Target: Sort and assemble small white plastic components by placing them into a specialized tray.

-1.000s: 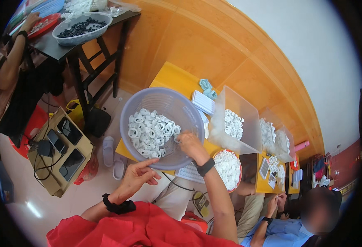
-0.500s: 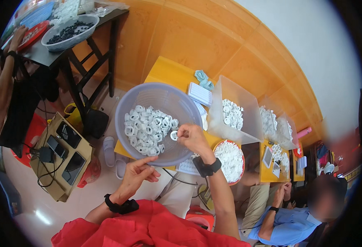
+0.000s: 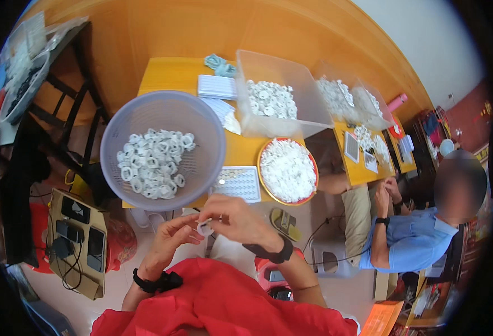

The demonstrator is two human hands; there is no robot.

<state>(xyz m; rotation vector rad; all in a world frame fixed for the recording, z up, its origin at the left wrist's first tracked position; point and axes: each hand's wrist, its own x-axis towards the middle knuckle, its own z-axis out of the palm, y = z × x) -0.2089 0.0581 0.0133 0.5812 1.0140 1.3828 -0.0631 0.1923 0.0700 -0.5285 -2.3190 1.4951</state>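
Note:
A small white plastic ring-shaped part [image 3: 205, 228] is pinched in the fingers of my right hand [image 3: 238, 219], in front of my body below the table edge. Close beside it is my left hand [image 3: 170, 238], its fingers partly stretched toward the part; whether they touch it I cannot tell. Ahead and to the left stands a grey-purple mesh basket [image 3: 201, 120] holding a heap of similar white rings [image 3: 156, 162]. Just beyond my right hand lies a white tray with rows of small recesses [image 3: 241, 185], some small pieces at its left end.
On the yellow table [image 3: 168, 73] are a red-rimmed round tray [image 3: 315, 178] of small white pieces, a clear bin [image 3: 313, 124] of white parts and stacked white trays [image 3: 217, 87]. A co-worker in blue [image 3: 414, 241] sits at right. A cardboard box [image 3: 61, 255] with phones is at lower left.
My right hand has moved out of the basket with a white ring, back toward my body. My left hand has come alongside it, leaving the basket rim. The view has shifted rightward.

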